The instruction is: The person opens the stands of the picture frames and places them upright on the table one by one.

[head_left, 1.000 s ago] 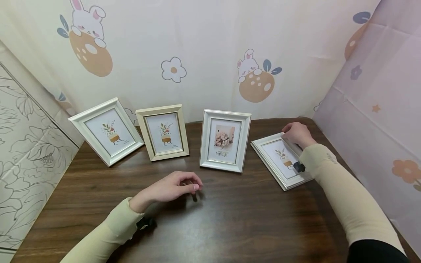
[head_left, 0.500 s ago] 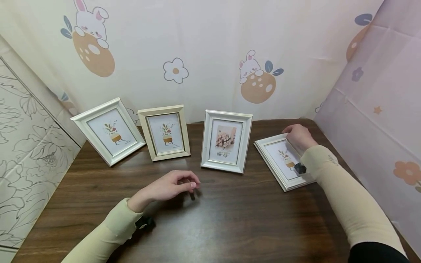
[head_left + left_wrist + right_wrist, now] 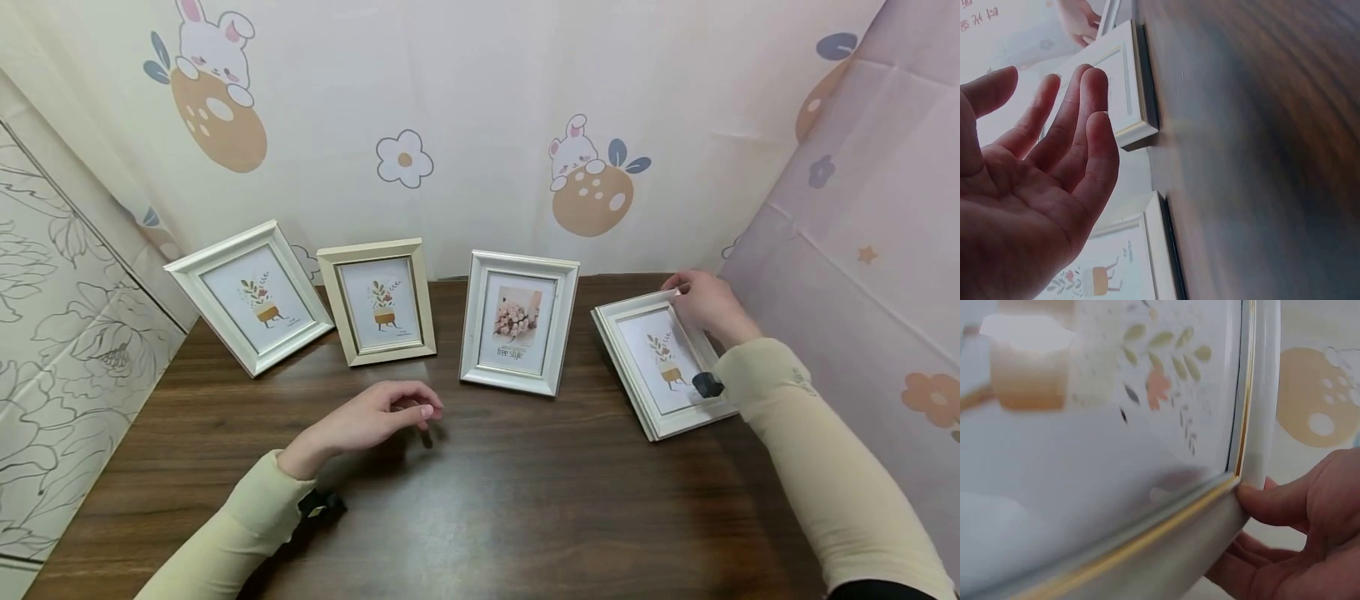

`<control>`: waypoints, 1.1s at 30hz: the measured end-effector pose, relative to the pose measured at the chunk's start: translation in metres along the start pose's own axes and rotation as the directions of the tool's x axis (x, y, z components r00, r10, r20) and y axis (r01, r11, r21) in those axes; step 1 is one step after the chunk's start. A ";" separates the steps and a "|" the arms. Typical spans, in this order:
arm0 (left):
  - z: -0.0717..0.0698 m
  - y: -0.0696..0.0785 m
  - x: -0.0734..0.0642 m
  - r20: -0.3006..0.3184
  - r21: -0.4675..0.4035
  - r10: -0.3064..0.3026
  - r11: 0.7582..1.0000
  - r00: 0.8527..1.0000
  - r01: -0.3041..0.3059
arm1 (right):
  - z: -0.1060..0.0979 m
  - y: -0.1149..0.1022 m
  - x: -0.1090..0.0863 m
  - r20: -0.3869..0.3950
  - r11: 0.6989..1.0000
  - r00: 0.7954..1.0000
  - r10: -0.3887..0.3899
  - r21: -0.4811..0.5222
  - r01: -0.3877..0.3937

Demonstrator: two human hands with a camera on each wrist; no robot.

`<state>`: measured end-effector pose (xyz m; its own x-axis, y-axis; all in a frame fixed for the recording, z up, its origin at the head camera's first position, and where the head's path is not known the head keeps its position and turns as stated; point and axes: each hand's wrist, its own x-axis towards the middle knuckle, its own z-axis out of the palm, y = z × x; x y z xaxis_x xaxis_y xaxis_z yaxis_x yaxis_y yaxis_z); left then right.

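At the right of the head view, my right hand [image 3: 711,307] holds a white picture frame [image 3: 654,373] by its upper corner. In the right wrist view the thumb [image 3: 1272,503] presses the front of the rim while the fingers go behind it. This frame leans back, its lower edge low near the table, and shows a potted-plant print. My left hand [image 3: 367,419] hovers over the table with loosely bent fingers and holds nothing. Closest to it are a cream frame [image 3: 426,321] and a white frame with a flower photo [image 3: 513,325], both standing.
Another white frame [image 3: 266,308] stands tilted at the far left, by the patterned left panel [image 3: 75,292]. Behind the dark wooden table [image 3: 495,500] hangs a curtain printed with rabbits [image 3: 480,100], and a pinkish curtain [image 3: 885,250] borders the right side.
My right hand has raised the right-hand frame from lying nearly flat to a steeper tilt, moving slightly right with it. The left hand has drifted a little left; the standing frames stay put.
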<state>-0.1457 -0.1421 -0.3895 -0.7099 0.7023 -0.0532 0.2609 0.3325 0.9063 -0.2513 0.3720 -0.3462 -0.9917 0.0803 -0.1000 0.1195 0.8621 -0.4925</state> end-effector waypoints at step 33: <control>-0.012 -0.002 -0.005 -0.056 0.041 -0.017 0.999 0.998 0.019 | -0.026 0.013 -0.053 -0.105 0.548 0.929 -0.354 0.782 0.297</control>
<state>-0.1503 -0.1536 -0.3863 -0.7497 0.6602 -0.0448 0.2740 0.3713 0.8872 -0.1983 0.3918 -0.3242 -0.9688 -0.1779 0.1724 -0.1929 0.1050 -0.9756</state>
